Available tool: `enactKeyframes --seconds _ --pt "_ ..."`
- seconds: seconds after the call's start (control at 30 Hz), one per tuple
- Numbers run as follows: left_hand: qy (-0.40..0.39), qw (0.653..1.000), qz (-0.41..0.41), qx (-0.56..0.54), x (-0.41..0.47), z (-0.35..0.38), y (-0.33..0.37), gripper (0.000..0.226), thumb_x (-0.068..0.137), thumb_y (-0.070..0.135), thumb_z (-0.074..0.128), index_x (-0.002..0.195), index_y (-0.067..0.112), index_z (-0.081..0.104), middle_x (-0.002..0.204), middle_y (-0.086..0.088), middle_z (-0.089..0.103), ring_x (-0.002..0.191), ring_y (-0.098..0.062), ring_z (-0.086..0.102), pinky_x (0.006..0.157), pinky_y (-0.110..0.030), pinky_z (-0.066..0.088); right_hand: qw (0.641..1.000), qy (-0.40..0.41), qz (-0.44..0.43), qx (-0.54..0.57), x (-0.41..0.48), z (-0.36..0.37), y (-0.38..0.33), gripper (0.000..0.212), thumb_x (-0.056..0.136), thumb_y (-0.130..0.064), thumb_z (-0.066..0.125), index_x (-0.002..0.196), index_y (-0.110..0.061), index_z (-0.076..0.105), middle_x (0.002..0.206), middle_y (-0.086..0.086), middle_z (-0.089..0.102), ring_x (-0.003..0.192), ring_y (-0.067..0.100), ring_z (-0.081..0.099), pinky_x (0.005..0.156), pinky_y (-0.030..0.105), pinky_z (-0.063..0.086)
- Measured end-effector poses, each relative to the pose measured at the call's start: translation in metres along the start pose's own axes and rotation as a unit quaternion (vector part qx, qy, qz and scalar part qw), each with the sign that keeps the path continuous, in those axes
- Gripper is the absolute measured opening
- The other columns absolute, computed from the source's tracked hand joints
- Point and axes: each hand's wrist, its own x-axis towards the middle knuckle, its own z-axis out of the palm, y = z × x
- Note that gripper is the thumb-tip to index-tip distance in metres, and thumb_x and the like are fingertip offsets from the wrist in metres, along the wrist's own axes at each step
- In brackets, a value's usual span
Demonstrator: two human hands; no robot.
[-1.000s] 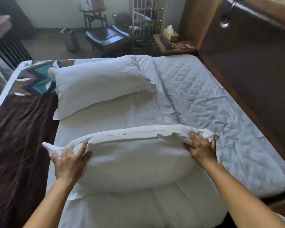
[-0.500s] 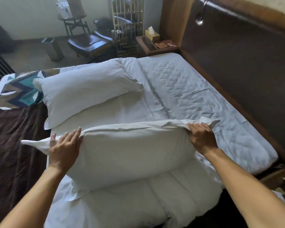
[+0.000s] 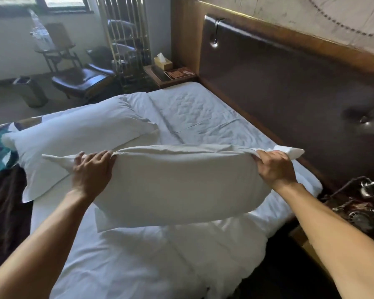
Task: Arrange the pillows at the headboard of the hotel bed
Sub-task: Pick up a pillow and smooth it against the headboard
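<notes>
Above the near end of the bed (image 3: 203,117), I count two pillows and two hands. The held pillow (image 3: 177,184) hangs clear of the white bedding. Its long axis runs left to right across my view, and its right corner points at the headboard (image 3: 289,87). The left hand (image 3: 91,171) grasps the top seam near the left end, with the fingers curled over the fabric. The right hand (image 3: 275,169) grasps the right end the same way. The second pillow (image 3: 78,134) lies flat beyond the left hand, its long axis slanting up to the right. I count two lamps on the headboard: far lamp (image 3: 214,42) and near lamp (image 3: 364,119).
</notes>
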Motion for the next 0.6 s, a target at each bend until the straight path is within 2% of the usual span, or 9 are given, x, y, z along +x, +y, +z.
enactKeyframes --seconds 0.13,0.17,0.23,0.27,0.37,0.4,0.47,0.5,0.6 --pt "0.007 1.000 0.002 0.016 0.018 0.010 0.010 0.046 0.103 0.041 0.034 0.100 0.015 0.072 0.103 -0.008 0.077 0.095 -0.037 0.070 0.110 -0.046 0.028 1.000 0.007 0.013 -0.011 0.012 -0.007 0.014 0.046 0.098 -0.036 0.042 0.080 -0.005 0.071 0.061 0.019 0.065 0.058 0.043 0.063 0.065 0.047 0.054" --pt "0.015 1.000 0.001 0.019 0.023 0.012 0.011 0.047 0.103 0.041 0.034 0.100 0.015 0.072 0.103 -0.008 0.077 0.093 -0.038 0.070 0.112 -0.041 0.024 1.000 0.000 0.017 -0.014 0.012 -0.007 0.017 0.048 0.099 -0.038 0.041 0.079 -0.005 0.069 0.060 0.018 0.064 0.058 0.043 0.062 0.065 0.046 0.053" --pt "0.022 1.000 0.019 0.000 0.057 0.023 0.054 0.048 0.102 0.042 0.032 0.099 0.015 0.072 0.102 -0.010 0.077 0.093 -0.039 0.070 0.115 -0.029 0.006 0.999 0.002 0.037 -0.040 0.013 -0.009 0.058 0.050 0.101 -0.041 0.041 0.077 -0.007 0.068 0.059 0.017 0.063 0.055 0.042 0.061 0.062 0.045 0.052" --pt "0.017 1.000 0.024 -0.007 0.072 0.028 0.073 0.049 0.102 0.042 0.032 0.099 0.015 0.072 0.102 -0.010 0.077 0.093 -0.040 0.070 0.115 -0.028 0.002 0.998 0.010 0.041 -0.049 0.013 -0.008 0.077 0.048 0.100 -0.040 0.042 0.076 -0.007 0.068 0.058 0.017 0.064 0.053 0.041 0.061 0.060 0.044 0.052" --pt "0.007 0.998 0.054 -0.014 0.114 0.047 0.130 0.047 0.101 0.041 0.034 0.098 0.016 0.072 0.099 -0.012 0.077 0.094 -0.041 0.069 0.113 -0.044 0.021 0.996 -0.007 0.065 -0.063 0.022 -0.011 0.130 0.045 0.096 -0.038 0.043 0.078 -0.006 0.070 0.055 0.018 0.063 0.048 0.040 0.060 0.054 0.042 0.052" --pt "0.007 0.998 0.061 -0.011 0.126 0.053 0.145 0.048 0.101 0.042 0.033 0.096 0.016 0.073 0.097 -0.012 0.077 0.093 -0.041 0.070 0.114 -0.044 0.022 0.995 -0.017 0.076 -0.067 0.025 -0.009 0.144 0.046 0.096 -0.039 0.042 0.080 -0.006 0.070 0.055 0.019 0.063 0.049 0.041 0.060 0.054 0.043 0.052" --pt "0.011 0.998 0.069 -0.004 0.151 0.061 0.175 0.051 0.101 0.042 0.032 0.088 0.014 0.072 0.089 -0.014 0.076 0.089 -0.041 0.071 0.118 -0.034 0.011 0.993 -0.024 0.092 -0.071 0.028 -0.007 0.169 0.048 0.096 -0.041 0.041 0.080 -0.007 0.070 0.055 0.020 0.063 0.049 0.041 0.061 0.054 0.043 0.051" --pt "0.005 0.997 0.074 0.000 0.164 0.065 0.191 0.050 0.103 0.041 0.034 0.085 0.012 0.071 0.085 -0.015 0.076 0.087 -0.041 0.071 0.119 -0.035 0.011 0.992 -0.027 0.101 -0.071 0.030 -0.007 0.183 0.049 0.096 -0.042 0.041 0.079 -0.006 0.070 0.054 0.021 0.062 0.048 0.041 0.060 0.053 0.042 0.051" --pt "-0.031 0.995 0.090 0.012 0.194 0.075 0.231 0.037 0.105 0.031 0.047 0.086 0.010 0.071 0.087 -0.018 0.076 0.089 -0.042 0.071 0.112 -0.056 0.026 0.990 -0.025 0.125 -0.060 0.039 -0.004 0.216 0.055 0.097 -0.045 0.037 0.081 -0.005 0.070 0.055 0.024 0.061 0.050 0.043 0.061 0.054 0.044 0.050"
